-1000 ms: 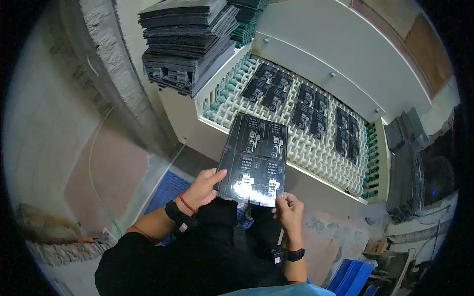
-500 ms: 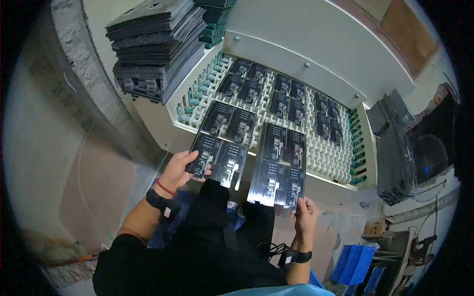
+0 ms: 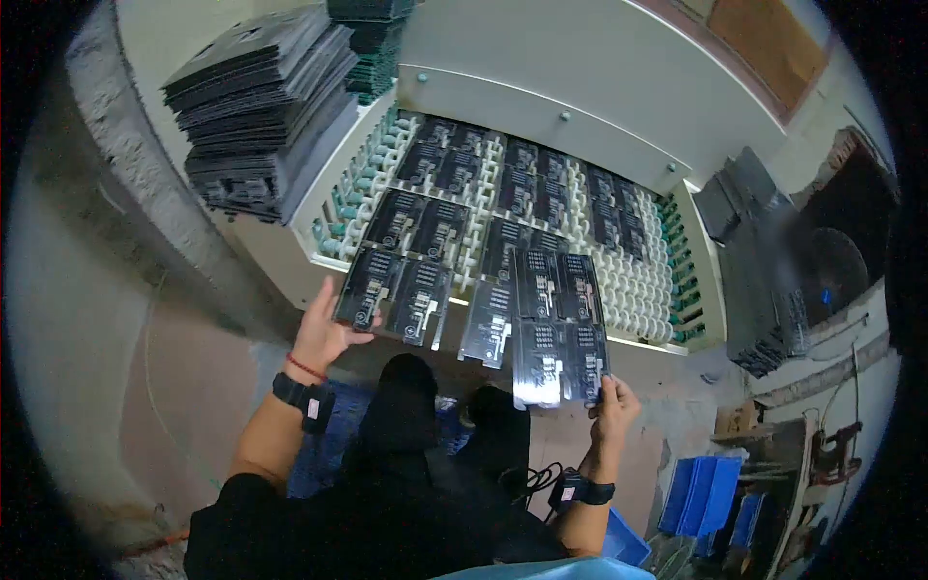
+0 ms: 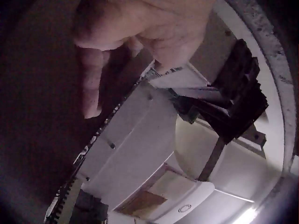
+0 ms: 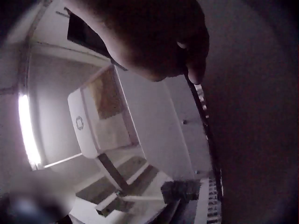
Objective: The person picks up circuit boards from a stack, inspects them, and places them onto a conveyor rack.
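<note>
In the head view, a black panel of four circuit-board sections (image 3: 416, 237) lies over the front of the white roller bed (image 3: 628, 300), its near edge jutting past the frame. Beside its near left corner is my left hand (image 3: 321, 333), thumb and fingers spread apart. A second black panel (image 3: 486, 319) lies to its right, partly covered. Overlapping that one is a third panel (image 3: 561, 333), whose near right corner my right hand (image 3: 613, 411) pinches between thumb and fingers. In the right wrist view, the right hand (image 5: 163, 42) grips the thin panel edge (image 5: 208, 121).
Three more panels, one of them here (image 3: 440, 155), lie along the far side of the rollers. A tall stack of dark sheets (image 3: 261, 116) stands at the left corner. More dark sheets (image 3: 759, 280) lean at the right end; blue bins (image 3: 698, 495) are lower right.
The panels held together have been parted: one now lies at the left, one in the middle, and one stays in my right hand. My left hand has moved left and loosened its grip.
</note>
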Available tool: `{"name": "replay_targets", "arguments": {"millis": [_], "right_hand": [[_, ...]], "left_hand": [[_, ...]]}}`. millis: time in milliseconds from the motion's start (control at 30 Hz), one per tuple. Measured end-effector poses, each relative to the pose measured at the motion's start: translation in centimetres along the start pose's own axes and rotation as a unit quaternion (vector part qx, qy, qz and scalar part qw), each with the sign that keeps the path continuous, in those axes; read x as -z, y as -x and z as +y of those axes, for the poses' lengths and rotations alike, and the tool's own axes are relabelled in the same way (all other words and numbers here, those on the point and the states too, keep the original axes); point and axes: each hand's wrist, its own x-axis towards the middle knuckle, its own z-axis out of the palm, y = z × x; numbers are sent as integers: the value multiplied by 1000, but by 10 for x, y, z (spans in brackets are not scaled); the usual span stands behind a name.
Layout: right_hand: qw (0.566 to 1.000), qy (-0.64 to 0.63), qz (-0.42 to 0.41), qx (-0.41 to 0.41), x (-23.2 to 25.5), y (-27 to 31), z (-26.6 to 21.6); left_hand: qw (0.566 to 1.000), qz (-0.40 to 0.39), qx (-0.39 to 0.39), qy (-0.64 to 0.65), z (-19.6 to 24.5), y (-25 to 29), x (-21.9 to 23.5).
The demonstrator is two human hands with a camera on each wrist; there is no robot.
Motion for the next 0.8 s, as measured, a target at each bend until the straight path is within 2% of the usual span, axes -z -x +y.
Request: {"name": "replay_targets", "arguments": {"millis": [67, 133, 200, 300, 367, 500, 567, 600, 667, 800], "right_hand": [[998, -56, 30, -18, 24, -2, 7], [996, -70, 43, -15, 49, -9, 17], [994, -62, 88, -21, 70, -19, 24], [994, -67, 76, -35, 83, -42, 23], [997, -46, 45, -38, 85, -58, 20], [997, -39, 58, -45, 86, -73, 20], [996, 40, 74, -9, 89, -74, 21], [996, 39, 75, -10, 93, -75, 24], [984, 130, 123, 23, 105, -79, 31], [977, 152, 127, 74, 122, -65, 18]], "left_hand": [[999, 8, -5, 42, -9, 3, 6], [994, 32, 59, 90, -22, 3, 30], [994, 27, 58, 87, -42, 0, 46], [989, 5, 130, 70, -67, 0, 53], [988, 0, 147, 40, -70, 3, 36], [986, -18, 167, 0, -73, 6, 16], [985, -31, 171, -1, -73, 6, 14], [984, -30, 173, -2, -74, 7, 14], [984, -29, 177, -5, -75, 8, 13], [985, -19, 167, -29, -72, 13, -1]]}}
